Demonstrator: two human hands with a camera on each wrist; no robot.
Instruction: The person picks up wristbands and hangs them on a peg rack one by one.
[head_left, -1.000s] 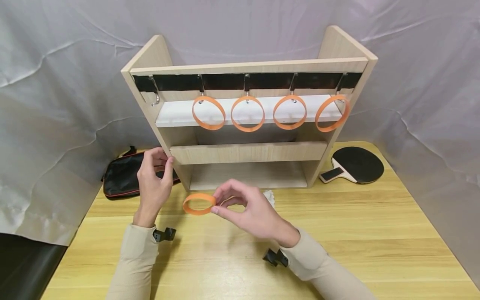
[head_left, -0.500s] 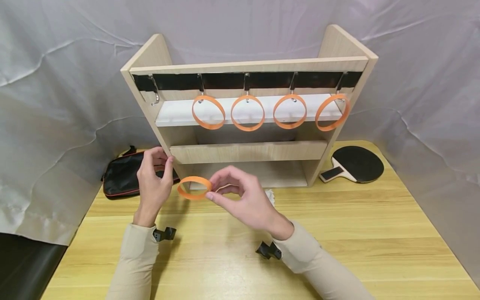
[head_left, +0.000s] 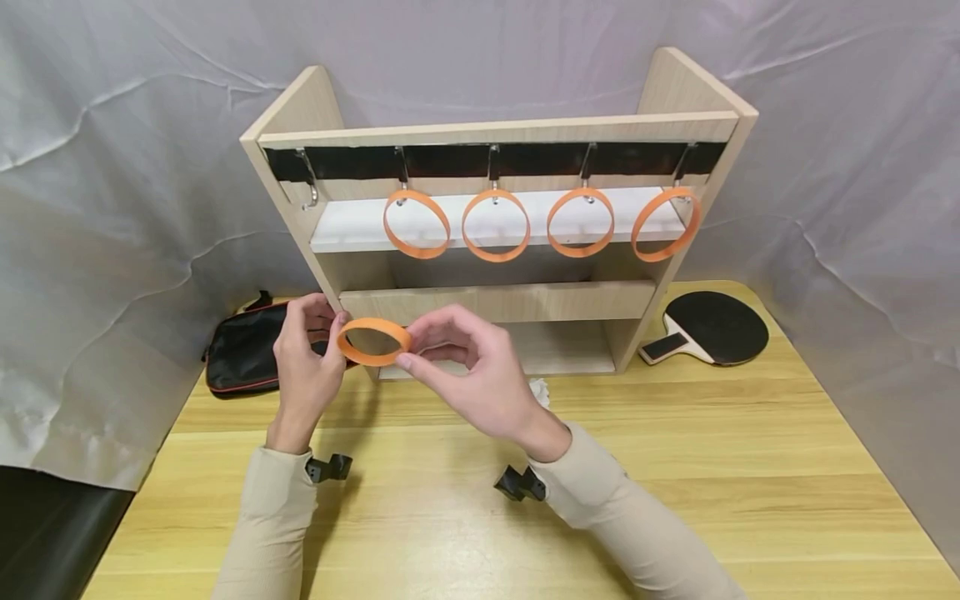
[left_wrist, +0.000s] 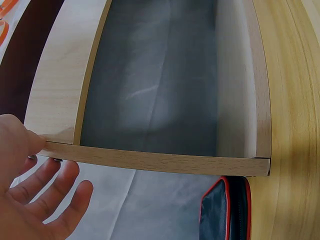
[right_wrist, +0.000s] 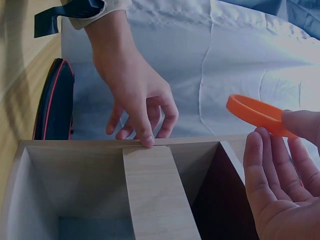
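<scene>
An orange ring (head_left: 363, 358) is pinched between the thumb and fingers of my right hand (head_left: 483, 371), in front of the shelf's lower left corner. In the right wrist view the ring (right_wrist: 255, 112) is tilted, apart from the wood. My left hand (head_left: 306, 367) grips the left side panel (left_wrist: 160, 160) of the wooden shelf (head_left: 495, 304), thumb on the front edge and fingers on the outer side. A bare metal hook (head_left: 309, 183) hangs at the left of the black strip (head_left: 450, 162). Several orange rings hang from the other hooks, such as the rightmost ring (head_left: 690, 229).
A black pouch with red piping (head_left: 243, 354) lies left of the shelf, behind my left hand. To the right, a table tennis paddle (head_left: 716, 327) rests on the wooden table (head_left: 712, 467). A small white crumpled piece (head_left: 540, 392) lies before the shelf. Grey cloth (head_left: 150, 208) surrounds the table.
My right hand has moved up and to the left with the orange ring, from low above the table to near the shelf's left edge. My left hand has stayed on the side panel.
</scene>
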